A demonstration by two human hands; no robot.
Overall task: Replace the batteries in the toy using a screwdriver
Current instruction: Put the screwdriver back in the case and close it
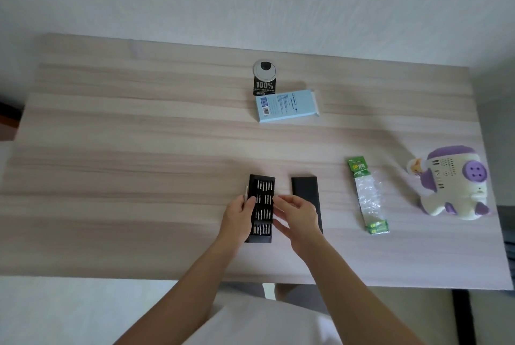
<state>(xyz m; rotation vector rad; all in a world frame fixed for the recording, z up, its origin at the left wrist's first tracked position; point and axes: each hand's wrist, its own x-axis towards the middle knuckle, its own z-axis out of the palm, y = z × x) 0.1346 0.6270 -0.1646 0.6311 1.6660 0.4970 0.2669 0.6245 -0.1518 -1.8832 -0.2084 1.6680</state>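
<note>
Black bit tray (260, 206) lies near the table's (139, 149) front edge, long axis running away from the person. Beside it the left hand (239, 217) grips a thin silver screwdriver (245, 193) pointing away; the right hand (299, 215) hangs over the tray, fingers apart. The green battery pack (367, 194) reads "GP", a black tag (264, 87) "100%". The toy (451, 183) sits far right.

There is one toy (451, 185) at three o'clock, one battery pack (366, 196), one black lid (304, 188), one bit tray (257, 238) holding four rows of bits (264, 185), one silver screwdriver (245, 193), one blue box (287, 106) at twelve o'clock, one grommet (264, 70), one tag (264, 87).
</note>
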